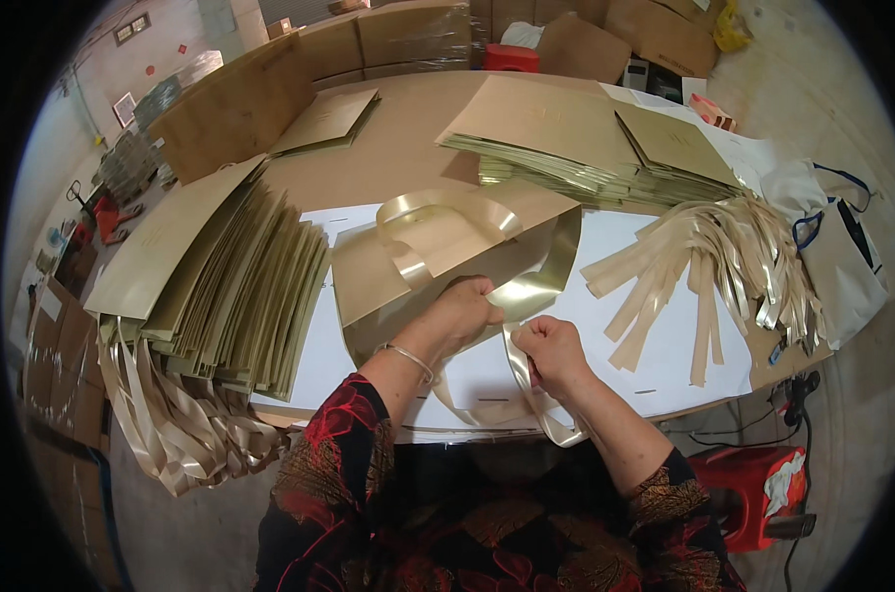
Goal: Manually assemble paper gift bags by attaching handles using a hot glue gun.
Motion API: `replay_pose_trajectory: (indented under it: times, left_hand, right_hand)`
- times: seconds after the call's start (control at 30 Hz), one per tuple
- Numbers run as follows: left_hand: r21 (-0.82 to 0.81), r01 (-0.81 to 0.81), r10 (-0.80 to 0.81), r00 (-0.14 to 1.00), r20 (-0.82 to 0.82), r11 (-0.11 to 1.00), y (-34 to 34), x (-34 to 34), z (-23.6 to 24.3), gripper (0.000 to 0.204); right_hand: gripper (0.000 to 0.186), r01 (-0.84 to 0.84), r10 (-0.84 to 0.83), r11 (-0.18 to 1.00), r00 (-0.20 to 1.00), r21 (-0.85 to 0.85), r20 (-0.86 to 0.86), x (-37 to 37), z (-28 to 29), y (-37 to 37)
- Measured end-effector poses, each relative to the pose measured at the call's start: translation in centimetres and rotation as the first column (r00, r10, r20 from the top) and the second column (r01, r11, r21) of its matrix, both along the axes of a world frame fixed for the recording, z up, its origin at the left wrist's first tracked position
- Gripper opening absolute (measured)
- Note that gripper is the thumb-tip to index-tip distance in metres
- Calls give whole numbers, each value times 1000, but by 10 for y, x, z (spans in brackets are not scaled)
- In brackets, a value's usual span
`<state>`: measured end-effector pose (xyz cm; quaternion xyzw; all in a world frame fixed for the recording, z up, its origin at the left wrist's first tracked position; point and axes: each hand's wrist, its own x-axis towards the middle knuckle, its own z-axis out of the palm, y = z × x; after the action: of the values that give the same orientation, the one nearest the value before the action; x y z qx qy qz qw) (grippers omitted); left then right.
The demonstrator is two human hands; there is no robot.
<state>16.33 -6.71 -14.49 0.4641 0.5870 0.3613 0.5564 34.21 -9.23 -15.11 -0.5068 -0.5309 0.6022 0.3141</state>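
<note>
A gold paper bag (pixel 369 271) lies open in front of me, its mouth toward my hands. One satin ribbon handle (pixel 408 202) loops over its far panel. At the near edge of the mouth, my left hand (pixel 464 311) is closed on the bag, its fingertips partly hidden. Just to the right, my right hand (pixel 554 353) pinches a pale gold ribbon (pixel 563 432). This ribbon runs up toward the left fingertips and loops down at the table's near edge. Where its far end meets the bag I cannot make out.
A row of gold bags (pixel 260 286) with hanging ribbons (pixel 161 424) stands at left. Flat bag stacks (pixel 536 123) lie at the back right. Loose cut ribbons (pixel 684 266) fan over white paper (pixel 655 390) at right, near a white bag (pixel 842 286). A red stool (pixel 753 493) stands below.
</note>
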Motion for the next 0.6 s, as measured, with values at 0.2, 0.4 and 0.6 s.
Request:
replay_pose_trajectory:
  times: [0.2, 0.4, 0.6]
  left_hand:
    - [20, 32, -27, 981, -193, 999, 1, -5, -1, 16]
    - [3, 8, -8, 987, -162, 1000, -11, 0, 17, 16]
    - [107, 31, -3, 968, -250, 994, -12, 3, 16, 17]
  right_hand:
    - [16, 71, -71, 997, 995, -9, -69, -12, -1, -3]
    - [17, 55, -58, 998, 994, -33, -92, -20, -4, -4]
    - [25, 3, -2, 999, 1000, -40, 23, -15, 2, -9]
